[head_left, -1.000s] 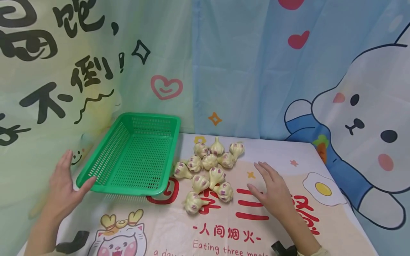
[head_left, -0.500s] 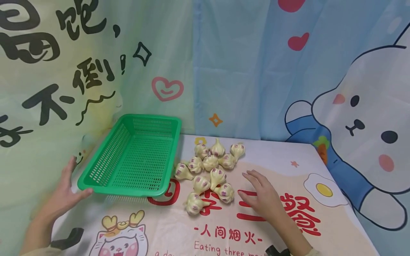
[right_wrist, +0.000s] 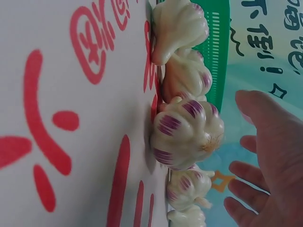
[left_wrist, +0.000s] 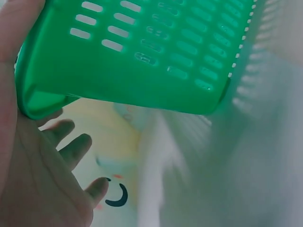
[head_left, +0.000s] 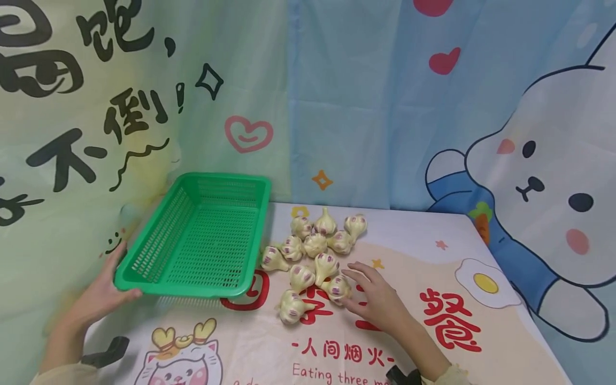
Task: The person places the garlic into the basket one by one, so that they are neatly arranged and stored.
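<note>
Left hand (head_left: 103,294) has moved in to the green basket's (head_left: 192,290) near-left corner, fingers apart. Right hand (head_left: 377,302) has shifted basketward, fingers apart, just beside one bulb (head_left: 339,289). Garlic pile (head_left: 315,244) unchanged, right of basket.

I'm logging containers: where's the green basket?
In the head view, the green basket is left of the garlic bulbs, with the left hand at its near corner.

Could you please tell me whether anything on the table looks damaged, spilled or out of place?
Nothing stands out: the green basket shows no visible damage, and the garlic bulbs lie loosely clustered beside it on the table, none visibly broken.
</note>
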Action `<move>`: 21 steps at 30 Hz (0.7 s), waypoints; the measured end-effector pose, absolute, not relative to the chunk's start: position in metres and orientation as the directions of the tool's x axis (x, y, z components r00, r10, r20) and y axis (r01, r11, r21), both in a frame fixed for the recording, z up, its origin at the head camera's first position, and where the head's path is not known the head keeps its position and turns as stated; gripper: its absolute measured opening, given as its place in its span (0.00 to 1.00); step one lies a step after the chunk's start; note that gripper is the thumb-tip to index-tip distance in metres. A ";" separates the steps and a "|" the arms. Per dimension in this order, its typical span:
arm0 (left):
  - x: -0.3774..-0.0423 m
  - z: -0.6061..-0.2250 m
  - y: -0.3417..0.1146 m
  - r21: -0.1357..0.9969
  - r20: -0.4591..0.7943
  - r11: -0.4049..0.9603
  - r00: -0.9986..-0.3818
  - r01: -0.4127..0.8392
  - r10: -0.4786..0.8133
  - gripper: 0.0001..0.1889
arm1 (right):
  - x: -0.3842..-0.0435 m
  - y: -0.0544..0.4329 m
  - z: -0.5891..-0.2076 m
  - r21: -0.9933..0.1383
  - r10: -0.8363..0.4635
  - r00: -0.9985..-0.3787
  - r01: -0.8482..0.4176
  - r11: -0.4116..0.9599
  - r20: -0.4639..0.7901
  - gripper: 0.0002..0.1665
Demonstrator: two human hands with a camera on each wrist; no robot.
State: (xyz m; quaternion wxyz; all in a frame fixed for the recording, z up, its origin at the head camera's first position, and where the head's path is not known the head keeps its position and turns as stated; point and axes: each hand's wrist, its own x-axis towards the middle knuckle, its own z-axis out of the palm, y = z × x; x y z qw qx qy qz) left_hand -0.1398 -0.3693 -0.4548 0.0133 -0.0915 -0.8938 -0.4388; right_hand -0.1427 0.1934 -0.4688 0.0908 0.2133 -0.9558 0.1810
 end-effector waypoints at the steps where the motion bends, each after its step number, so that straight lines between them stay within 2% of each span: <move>1: -0.140 -0.456 -0.370 0.781 0.120 0.594 -0.980 0.193 0.160 0.60 | -0.144 0.193 -0.470 -0.306 -0.385 -0.888 -0.450 0.839 0.250 0.40; 6: -0.140 -0.458 -0.370 0.769 0.187 0.581 -0.963 0.266 0.194 0.58 | -0.148 0.194 -0.473 -0.307 -0.413 -0.877 -0.474 0.825 0.245 0.40; 13: -0.147 -0.454 -0.366 0.755 0.150 0.607 -0.967 0.247 0.206 0.58 | -0.151 0.193 -0.472 -0.346 -0.464 -0.857 -0.515 0.784 0.223 0.38; 21: -0.151 -0.454 -0.368 0.751 0.120 0.619 -0.969 0.231 0.216 0.58 | -0.160 0.193 -0.465 -0.473 -0.536 -0.841 -0.504 0.722 0.078 0.32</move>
